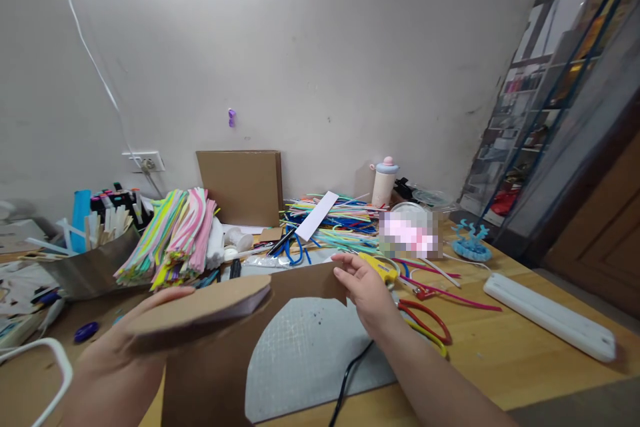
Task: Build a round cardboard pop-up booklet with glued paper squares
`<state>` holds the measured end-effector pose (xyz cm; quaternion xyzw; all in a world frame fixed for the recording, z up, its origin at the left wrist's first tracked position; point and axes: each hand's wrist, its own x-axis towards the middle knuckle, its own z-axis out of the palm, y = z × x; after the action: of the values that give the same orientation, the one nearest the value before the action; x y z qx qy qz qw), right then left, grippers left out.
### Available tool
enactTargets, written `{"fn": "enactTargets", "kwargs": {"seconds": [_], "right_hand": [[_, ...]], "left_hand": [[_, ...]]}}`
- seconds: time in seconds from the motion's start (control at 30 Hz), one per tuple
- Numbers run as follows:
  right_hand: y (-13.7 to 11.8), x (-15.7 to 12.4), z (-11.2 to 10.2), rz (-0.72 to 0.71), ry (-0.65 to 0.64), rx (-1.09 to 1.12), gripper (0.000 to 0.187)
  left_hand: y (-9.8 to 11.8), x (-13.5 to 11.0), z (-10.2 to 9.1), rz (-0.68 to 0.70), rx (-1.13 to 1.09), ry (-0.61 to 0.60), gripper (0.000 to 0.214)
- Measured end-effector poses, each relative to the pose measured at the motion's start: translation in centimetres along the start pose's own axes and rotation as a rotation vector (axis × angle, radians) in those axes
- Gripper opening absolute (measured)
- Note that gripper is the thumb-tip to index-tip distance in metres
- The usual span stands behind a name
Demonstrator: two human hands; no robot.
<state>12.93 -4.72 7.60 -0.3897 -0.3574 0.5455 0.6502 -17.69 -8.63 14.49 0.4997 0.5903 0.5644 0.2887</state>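
My left hand [117, 363] is closed around a rounded piece of cardboard [200, 303], which is tilted and seen nearly edge-on. White paper [254, 303] shows under its right end. Below and behind that piece is a brown cardboard sheet [210, 380] with a large curved cut-out. The thumb and fingers of my right hand [367, 293] pinch the sheet's upper right corner. Through the cut-out I see a grey cutting mat [300, 347] on the table. Scissors with red and yellow handles [430, 320] lie partly hidden beside my right wrist.
A yellow tool [383, 268] and a black cable [347, 370] lie close to my right hand. Bundles of pipe cleaners [175, 233], stacked cardboard [240, 187] and a bottle [385, 183] stand along the wall. A white bar [550, 317] is at the right, a stick container [93, 267] left.
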Motion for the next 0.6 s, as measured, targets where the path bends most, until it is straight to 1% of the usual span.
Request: {"fn": "enactTargets", "kwargs": {"seconds": [0.1, 0.17, 0.2, 0.27, 0.33, 0.4, 0.53, 0.6], "right_hand": [[2.3, 1.4, -0.7, 0.058, 0.045, 0.006, 0.052], [3.3, 1.8, -1.3, 0.075, 0.082, 0.008, 0.051], [3.6, 1.9, -1.5, 0.078, 0.101, 0.008, 0.05], [3.9, 1.7, -2.0, 0.085, 0.135, 0.007, 0.046], [3.8, 1.3, -2.3, 0.097, 0.16, 0.009, 0.044], [3.5, 0.9, -2.6, 0.108, 0.179, 0.018, 0.044], [2.6, 0.0, -3.5, 0.08, 0.216, 0.058, 0.046], [2.0, -0.2, -4.3, 0.032, 0.257, 0.091, 0.046]], "left_hand": [[-1.6, 2.6, 2.0, 0.0, 0.133, -0.035, 0.043], [-2.6, 4.3, 3.1, -0.021, 0.068, -0.155, 0.043], [-3.0, 5.0, 3.6, -0.002, 0.036, -0.176, 0.044], [-3.4, 5.8, 4.0, 0.031, -0.009, -0.173, 0.046], [-3.4, 6.0, 3.9, 0.065, -0.055, -0.147, 0.047], [-3.4, 5.8, 3.3, 0.074, -0.107, -0.096, 0.046], [-3.8, 5.1, 1.5, 0.022, -0.183, 0.108, 0.042], [-4.2, 4.8, 0.5, -0.012, -0.198, 0.16, 0.042]]}}
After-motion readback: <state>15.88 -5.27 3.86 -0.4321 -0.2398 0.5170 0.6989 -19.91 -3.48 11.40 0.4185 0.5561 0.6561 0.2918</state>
